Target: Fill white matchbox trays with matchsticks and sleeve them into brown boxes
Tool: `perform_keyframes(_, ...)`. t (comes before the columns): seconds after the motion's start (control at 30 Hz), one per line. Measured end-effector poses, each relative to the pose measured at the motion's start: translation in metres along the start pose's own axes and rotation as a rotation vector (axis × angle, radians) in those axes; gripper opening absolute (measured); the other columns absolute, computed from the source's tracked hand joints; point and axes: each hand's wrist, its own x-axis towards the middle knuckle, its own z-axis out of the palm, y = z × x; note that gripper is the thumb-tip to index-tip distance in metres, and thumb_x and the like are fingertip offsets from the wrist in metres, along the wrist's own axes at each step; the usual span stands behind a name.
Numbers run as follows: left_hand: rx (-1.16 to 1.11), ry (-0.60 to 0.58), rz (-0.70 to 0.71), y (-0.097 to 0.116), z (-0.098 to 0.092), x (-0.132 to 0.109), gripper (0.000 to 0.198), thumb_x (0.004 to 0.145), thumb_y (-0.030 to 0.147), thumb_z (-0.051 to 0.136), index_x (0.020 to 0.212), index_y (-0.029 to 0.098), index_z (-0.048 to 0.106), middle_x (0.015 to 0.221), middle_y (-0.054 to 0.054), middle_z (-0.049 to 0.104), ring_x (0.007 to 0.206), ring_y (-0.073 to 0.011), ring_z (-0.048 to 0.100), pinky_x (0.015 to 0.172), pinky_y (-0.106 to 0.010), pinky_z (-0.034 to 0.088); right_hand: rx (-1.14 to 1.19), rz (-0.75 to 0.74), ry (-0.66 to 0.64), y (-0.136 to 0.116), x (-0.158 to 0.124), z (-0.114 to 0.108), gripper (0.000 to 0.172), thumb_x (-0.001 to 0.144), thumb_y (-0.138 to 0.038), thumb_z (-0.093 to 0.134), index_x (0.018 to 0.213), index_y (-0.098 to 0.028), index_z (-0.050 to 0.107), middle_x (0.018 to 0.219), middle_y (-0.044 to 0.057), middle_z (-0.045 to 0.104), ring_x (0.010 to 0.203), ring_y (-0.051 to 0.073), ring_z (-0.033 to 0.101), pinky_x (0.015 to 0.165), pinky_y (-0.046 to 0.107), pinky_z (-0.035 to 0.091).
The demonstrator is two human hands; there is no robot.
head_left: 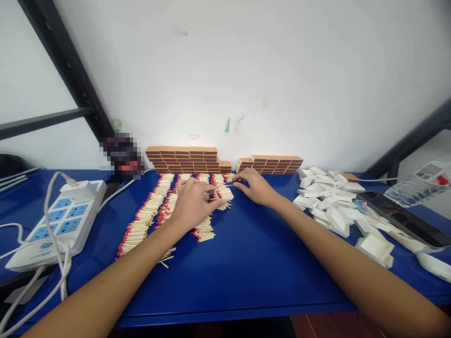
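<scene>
My left hand (193, 201) is closed around a small white matchbox tray (227, 194), thumb at the near side and fingers at the far side. Pale matches with red heads lie in the tray. Just to its right, my right hand (256, 187) has thumb and fingertips pinched on what looks like a matchstick (229, 184). Long rows of loose matches (145, 219) stretch over the blue table beneath and left of my left hand, partly hidden by it. A shorter row of matches (204, 229) ends just below the tray.
Stacked brown matchboxes (181, 159) and a second stack (276, 164) stand along the wall. Several empty white trays (327, 197) are heaped at right, beside a dark phone (405, 218) and a plastic bottle (419, 183). At left lies a white power strip (66, 220) with cables.
</scene>
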Motion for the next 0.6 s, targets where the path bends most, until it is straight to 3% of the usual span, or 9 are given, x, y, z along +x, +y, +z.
perform_keyframes(0.1,0.008,-0.008,-0.003,0.001,-0.002,0.0,0.03,0.089,0.058,0.077,0.094,0.029,0.082,0.106,-0.002,0.082,0.109,-0.0296,0.064,0.101,-0.048,0.034,-0.045,0.008,-0.034,0.014,-0.001,0.01,0.024,0.1,-0.028,0.062,0.118,-0.02,0.075,0.101,0.012,0.066,0.101,0.029,0.059,0.095,0.044,0.049)
perform_keyframes(0.27,0.004,-0.001,0.002,0.001,-0.003,0.0,0.03,0.09,0.058,0.075,0.095,0.029,0.081,0.104,-0.002,0.082,0.11,-0.03,0.064,0.1,-0.048,0.033,-0.052,-0.013,-0.028,0.015,-0.002,0.013,0.023,0.1,-0.027,0.063,0.117,-0.019,0.075,0.102,0.012,0.064,0.1,0.028,0.059,0.093,0.043,0.049)
perform_keyframes(0.6,0.02,0.007,0.008,0.0,-0.002,-0.001,0.034,0.09,0.061,0.074,0.096,0.029,0.081,0.103,-0.003,0.082,0.109,-0.0304,0.064,0.098,-0.047,0.033,-0.041,-0.019,-0.021,0.013,-0.001,0.012,0.009,0.099,-0.022,0.064,0.097,-0.02,0.072,0.095,0.009,0.062,0.094,0.026,0.059,0.086,0.038,0.048)
